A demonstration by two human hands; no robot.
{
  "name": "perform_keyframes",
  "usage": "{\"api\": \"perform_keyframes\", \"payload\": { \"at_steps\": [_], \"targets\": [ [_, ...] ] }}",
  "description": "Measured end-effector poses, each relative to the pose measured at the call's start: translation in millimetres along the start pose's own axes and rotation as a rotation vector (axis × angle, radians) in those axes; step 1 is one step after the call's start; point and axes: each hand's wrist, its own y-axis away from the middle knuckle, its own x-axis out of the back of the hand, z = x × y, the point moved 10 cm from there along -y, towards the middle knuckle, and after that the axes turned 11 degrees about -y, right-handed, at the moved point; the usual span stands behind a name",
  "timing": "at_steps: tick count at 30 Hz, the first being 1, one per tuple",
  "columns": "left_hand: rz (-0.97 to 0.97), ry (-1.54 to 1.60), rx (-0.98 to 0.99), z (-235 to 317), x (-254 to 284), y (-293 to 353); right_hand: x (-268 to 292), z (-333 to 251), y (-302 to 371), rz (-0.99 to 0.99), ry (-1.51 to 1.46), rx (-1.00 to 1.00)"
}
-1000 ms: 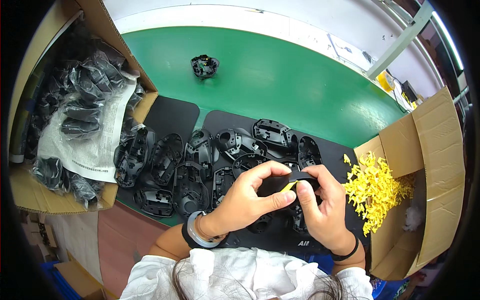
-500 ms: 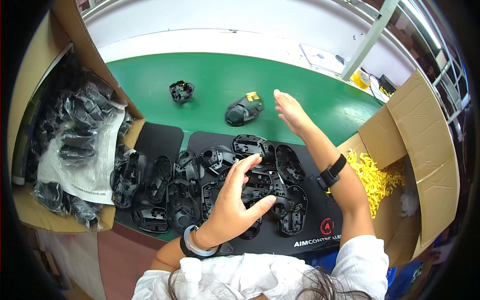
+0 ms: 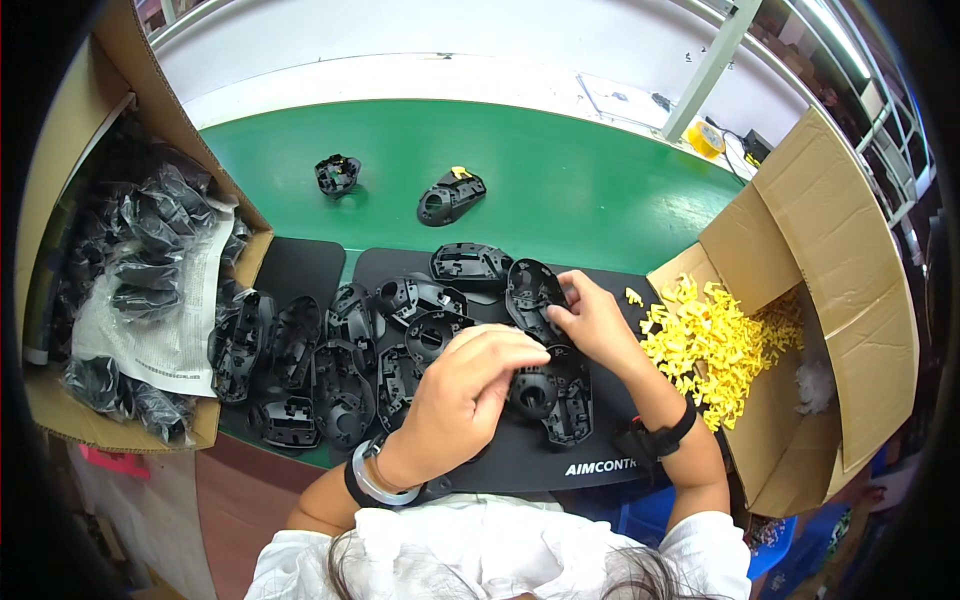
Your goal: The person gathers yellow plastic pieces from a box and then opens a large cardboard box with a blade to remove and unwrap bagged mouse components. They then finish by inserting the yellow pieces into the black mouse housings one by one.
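My right hand [image 3: 592,322] has its thumb and fingers closed on the right edge of a black, hollow plastic shell [image 3: 530,290], which lies at the right end of a cluster of similar shells. Beside it, my left hand [image 3: 465,395] hovers palm-inward over the cluster, fingers stretched and curved, thumb apart; nothing shows in it. It partly hides the shells beneath. Just below my hands lies another black shell with a round opening [image 3: 568,405]. Farther off on the green tabletop sits a black shell [image 3: 450,198] with a yellow piece [image 3: 460,173] at its far end.
A smaller black part [image 3: 338,176] sits at the far left of the green table [image 3: 560,170]. Black mats [image 3: 630,415] lie under the shells. At left stands a carton [image 3: 205,420] of bagged black parts; at right, an open carton [image 3: 850,280] with small yellow pieces [image 3: 715,350].
My right hand has come back from beside the far shell to a shell in the near cluster. My left thumb has drawn closer to its fingers. The view has shifted slightly.
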Motion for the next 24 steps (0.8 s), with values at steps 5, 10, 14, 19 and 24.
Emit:
{"api": "perform_keyframes", "payload": {
  "at_steps": [5, 10, 14, 19, 24],
  "targets": [
    [0.044, -0.661, -0.139, 33, -7, -11, 10, -22, 8, -0.054, -0.738, -0.097],
    [0.205, -0.631, -0.105, 19, 9, -15, 6, -53, 35, -0.221, -0.641, -0.177],
    [0.201, 0.095, 0.255, -19, 22, -9, 97, 17, 21, 0.223, 0.394, 0.032],
    [-0.021, 0.904, 0.580, -41, -12, -1, 73, 35, 28, 0.085, 0.471, -0.062],
    [-0.207, 1.021, 0.534, -51, -30, 7, 81, -54, 37, 0.165, 0.061, 0.004]
  ]
}}
